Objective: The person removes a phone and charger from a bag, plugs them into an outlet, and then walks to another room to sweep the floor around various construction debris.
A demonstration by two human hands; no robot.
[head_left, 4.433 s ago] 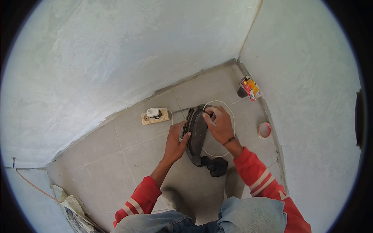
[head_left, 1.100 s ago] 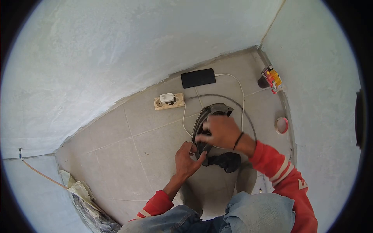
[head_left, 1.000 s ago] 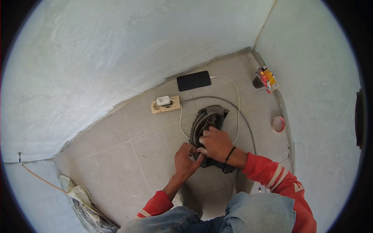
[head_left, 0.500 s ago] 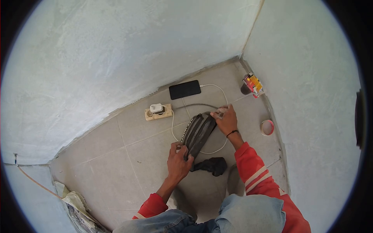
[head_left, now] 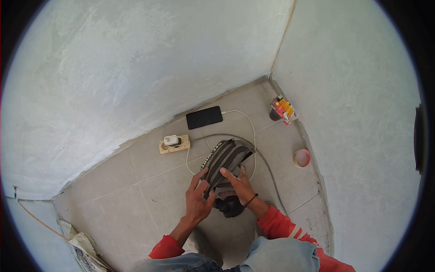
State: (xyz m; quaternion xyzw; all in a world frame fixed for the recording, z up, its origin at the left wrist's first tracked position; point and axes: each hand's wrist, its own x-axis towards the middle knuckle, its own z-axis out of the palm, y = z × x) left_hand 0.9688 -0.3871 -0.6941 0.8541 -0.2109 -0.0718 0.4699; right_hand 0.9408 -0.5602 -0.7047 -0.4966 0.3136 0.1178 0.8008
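Note:
A dark grey and black zipped bag with white lettering along its left edge lies on the tiled floor between my hands. My left hand is at its lower left end, with fingers and thumb around that edge. On the bag's right side rests my right hand, thumb and fingers apart; its fingertips touch the bag. Below the bag, near both wrists, is a bunched black item, perhaps cloth or part of the bag. What lies beneath the bag is hidden.
A black phone by the wall has a white cable. A charger sits in a power strip, whose grey cord curves round the bag. A dark cup with colourful packets and a tape roll stand at right.
My right hand has left the bag's far end and come down to its near right side. The bag now lies wider, showing more of its top. My left hand stays at the lower end.

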